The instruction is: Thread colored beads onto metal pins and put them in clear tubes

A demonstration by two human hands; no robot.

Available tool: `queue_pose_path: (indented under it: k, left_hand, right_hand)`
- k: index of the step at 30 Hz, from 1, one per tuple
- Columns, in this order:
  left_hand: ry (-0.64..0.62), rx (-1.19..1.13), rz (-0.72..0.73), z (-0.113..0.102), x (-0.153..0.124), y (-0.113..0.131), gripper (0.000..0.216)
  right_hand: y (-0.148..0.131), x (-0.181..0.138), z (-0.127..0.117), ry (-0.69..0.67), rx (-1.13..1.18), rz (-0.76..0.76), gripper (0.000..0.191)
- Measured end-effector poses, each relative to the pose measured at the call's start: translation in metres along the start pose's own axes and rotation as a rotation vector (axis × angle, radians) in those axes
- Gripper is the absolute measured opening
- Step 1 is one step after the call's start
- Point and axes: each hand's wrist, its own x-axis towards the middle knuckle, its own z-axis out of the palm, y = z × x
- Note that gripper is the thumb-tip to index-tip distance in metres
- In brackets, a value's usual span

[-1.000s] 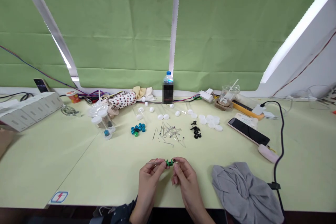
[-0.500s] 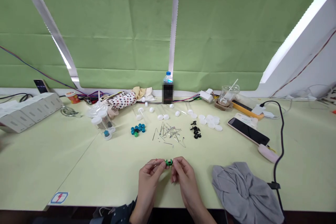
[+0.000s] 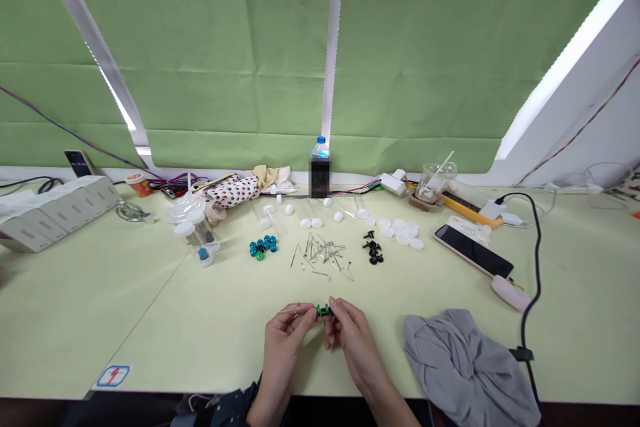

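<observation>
Both my hands meet low in the middle of the pale green table (image 3: 150, 307). My left hand (image 3: 285, 337) pinches a thin metal pin (image 3: 293, 310) that points left. My right hand (image 3: 350, 333) pinches the other end, with small green beads (image 3: 323, 310) threaded between the two sets of fingertips. Farther back lie a cluster of blue and green beads (image 3: 263, 247), a loose pile of metal pins (image 3: 323, 253) and a few black pieces (image 3: 374, 250).
White caps (image 3: 403, 230) lie behind the black pieces. A grey cloth (image 3: 465, 367) lies at the front right. A phone (image 3: 473, 250), a black cable (image 3: 533, 280), a water bottle (image 3: 320, 170), plastic jars (image 3: 195, 227) and white boxes (image 3: 55, 207) ring the work area.
My right hand has shifted slightly on the green beads and its fingers have turned a little. My left hand and the pin stay in place.
</observation>
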Motion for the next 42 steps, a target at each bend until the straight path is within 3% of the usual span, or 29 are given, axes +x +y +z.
queue_pose_path:
  k: [9, 17, 42]
  left_hand:
    - [0.011, -0.002, -0.004, 0.000, -0.001, 0.001, 0.017]
    - [0.029, 0.000, 0.021, -0.001, 0.001, -0.002, 0.018]
    - [0.028, 0.019, 0.032, 0.000, -0.002, 0.000, 0.018]
  right_hand:
    - [-0.001, 0.003, -0.001, -0.017, -0.004, 0.056, 0.041]
    - [0.000, -0.002, -0.004, 0.027, 0.118, -0.047, 0.022]
    - [0.003, 0.000, -0.009, 0.011, 0.165, -0.031, 0.021]
